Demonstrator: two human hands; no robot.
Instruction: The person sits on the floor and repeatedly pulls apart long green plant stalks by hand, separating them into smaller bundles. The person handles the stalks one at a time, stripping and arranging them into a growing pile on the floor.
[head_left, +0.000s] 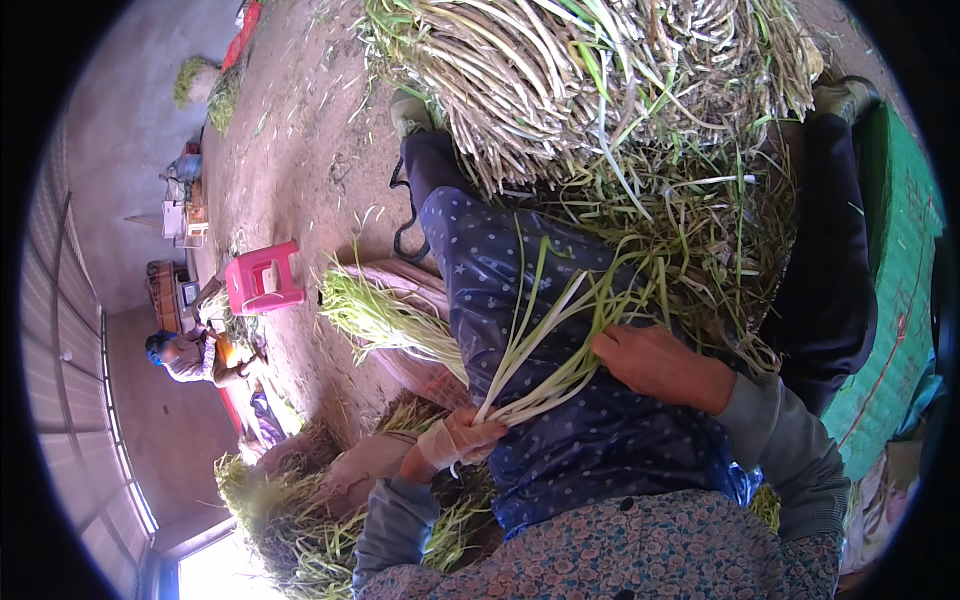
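Note:
Across the dark blue dotted apron (600, 442) on my lap lies a small bunch of pale green-white leafy stalks (532, 352). My left hand (461, 439), with a pale wrapping around part of it, grips the white ends of that bunch. At the leafy ends, my right hand (637, 360) has its fingers closed on the green leaves. Beyond my knees a large heap of long, soil-stained stalks (510, 82) lies between my feet, with loose green and dry leaves (705, 217) on its near side. Beside my left thigh rests a bundle of cleaner pale stalks (397, 311).
A pink plastic stool (264, 277) stands on the earthen floor (330, 165) at the left. Farther off, another person (187, 356) sits near more stalks. Leafy piles (300, 517) and a pinkish sack (367, 469) lie at lower left; a green wrapped block (885, 300) is at my right.

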